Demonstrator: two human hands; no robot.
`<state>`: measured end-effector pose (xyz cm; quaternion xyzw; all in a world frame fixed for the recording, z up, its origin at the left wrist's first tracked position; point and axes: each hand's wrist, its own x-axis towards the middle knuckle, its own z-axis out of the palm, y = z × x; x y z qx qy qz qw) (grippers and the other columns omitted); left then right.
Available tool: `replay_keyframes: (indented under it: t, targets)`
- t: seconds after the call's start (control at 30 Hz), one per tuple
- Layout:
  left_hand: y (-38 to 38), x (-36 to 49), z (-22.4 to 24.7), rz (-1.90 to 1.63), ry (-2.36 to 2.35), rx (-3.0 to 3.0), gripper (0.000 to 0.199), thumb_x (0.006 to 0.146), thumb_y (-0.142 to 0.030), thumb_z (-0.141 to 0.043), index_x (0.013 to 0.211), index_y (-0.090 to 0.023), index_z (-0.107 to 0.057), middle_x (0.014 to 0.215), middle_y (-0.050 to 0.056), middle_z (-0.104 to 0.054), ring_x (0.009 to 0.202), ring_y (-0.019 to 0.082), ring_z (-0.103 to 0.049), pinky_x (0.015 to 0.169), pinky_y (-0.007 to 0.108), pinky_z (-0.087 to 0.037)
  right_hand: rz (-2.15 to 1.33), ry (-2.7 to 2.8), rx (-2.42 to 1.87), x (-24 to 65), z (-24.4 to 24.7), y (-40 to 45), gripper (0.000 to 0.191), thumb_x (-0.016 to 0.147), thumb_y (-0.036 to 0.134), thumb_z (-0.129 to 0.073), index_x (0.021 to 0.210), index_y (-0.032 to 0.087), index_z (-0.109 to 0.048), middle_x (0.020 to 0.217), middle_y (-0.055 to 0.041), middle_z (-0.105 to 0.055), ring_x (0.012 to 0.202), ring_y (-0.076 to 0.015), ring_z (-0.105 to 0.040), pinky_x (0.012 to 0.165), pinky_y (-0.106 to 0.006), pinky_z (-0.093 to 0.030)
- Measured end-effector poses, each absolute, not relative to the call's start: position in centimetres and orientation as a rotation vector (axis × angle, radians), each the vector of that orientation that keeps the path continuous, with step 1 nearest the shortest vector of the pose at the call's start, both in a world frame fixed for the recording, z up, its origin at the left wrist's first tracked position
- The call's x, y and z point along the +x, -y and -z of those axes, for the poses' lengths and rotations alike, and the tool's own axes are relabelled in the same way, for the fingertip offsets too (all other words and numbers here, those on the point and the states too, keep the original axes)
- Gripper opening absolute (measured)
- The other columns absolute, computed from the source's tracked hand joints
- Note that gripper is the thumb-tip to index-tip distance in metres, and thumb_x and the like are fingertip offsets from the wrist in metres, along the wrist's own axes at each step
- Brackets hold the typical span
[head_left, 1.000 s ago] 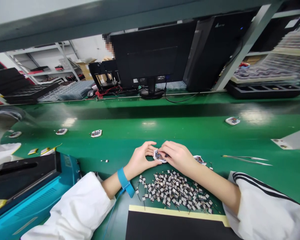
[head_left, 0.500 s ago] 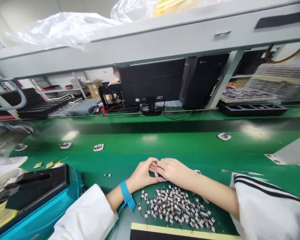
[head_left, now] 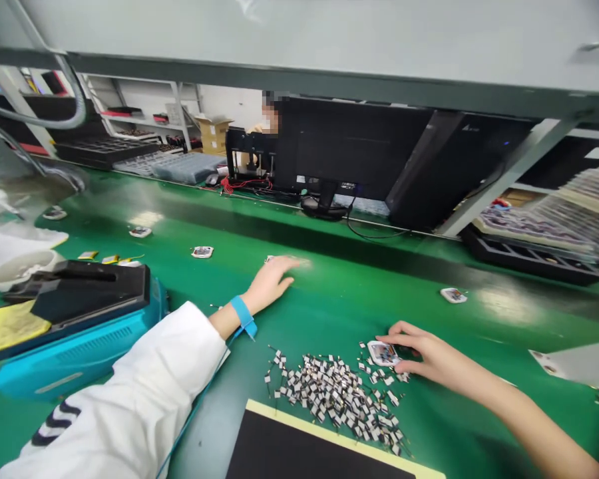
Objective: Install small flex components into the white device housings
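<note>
Right hand (head_left: 429,354) grips a white-rimmed unit (head_left: 382,353) beside the small parts (head_left: 332,386), well in from the far edge of the table (head_left: 339,293); left hand (head_left: 269,283), partly blurred, appears loosely spread nearer that edge.

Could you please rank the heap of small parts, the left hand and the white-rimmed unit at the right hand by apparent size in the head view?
1. Heap of small parts
2. Left hand
3. White-rimmed unit

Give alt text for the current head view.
A person's right hand touches a squarish white-edged device beside a heap of small grey-and-black parts. The left hand, wearing a blue wristband, is open over a shiny green worktop.
</note>
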<state>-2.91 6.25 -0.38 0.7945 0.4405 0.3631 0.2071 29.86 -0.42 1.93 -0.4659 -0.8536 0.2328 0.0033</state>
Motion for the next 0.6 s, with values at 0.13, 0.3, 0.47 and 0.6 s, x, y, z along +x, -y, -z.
replay_keyframes:
  t: [0.13,0.3,0.47,0.6]
  targets:
    - [-2.1,0.3,-1.2,-0.668,-0.649,2.455,0.025,0.077,-0.006,-0.046,0.089,-0.023,-0.061,0.093,-0.002,-0.063,0.091,0.012,-0.056,0.087,0.023,-0.043,-0.693,2.657,-1.427,27.9,-1.7,-1.3,0.037,0.072,0.03,-0.063,0.108,0.023,-0.058,0.091,-0.0041,-0.051,0.081,-0.015,-0.054,0.076,-0.027,-0.045]
    - [-0.2,1.5,-0.3,-0.423,-0.272,2.809,0.031,0.079,-0.001,-0.038,0.1,-0.016,-0.057,0.103,0.0,-0.06,0.098,0.013,-0.052,0.09,0.022,-0.04,-0.719,2.629,-1.265,24.0,-1.0,-3.9,0.047,0.068,0.043,-0.064,0.109,0.021,-0.058,0.087,-0.0043,-0.05,0.081,-0.0162,-0.05,0.076,-0.028,-0.041]
    - [-0.6,0.4,0.5,-0.392,-0.448,3.05,0.017,0.084,-0.016,-0.043,0.09,-0.014,-0.059,0.085,0.002,-0.061,0.081,0.016,-0.055,0.078,0.028,-0.044,-0.753,2.579,-1.164,20.8,0.5,-4.5,0.051,0.069,0.047,-0.061,0.112,0.021,-0.055,0.087,-0.0037,-0.048,0.078,-0.015,-0.049,0.073,-0.027,-0.041]
    - [-0.3,-0.1,0.4,-0.395,-0.477,3.118,0.02,0.086,-0.016,-0.04,0.076,-0.012,-0.057,0.081,0.004,-0.059,0.079,0.016,-0.052,0.078,0.029,-0.044,-0.773,2.563,-1.109,19.7,0.9,-3.8,0.048,0.072,0.046,-0.058,0.114,0.021,-0.053,0.089,-0.0037,-0.047,0.08,-0.0147,-0.049,0.075,-0.027,-0.041]
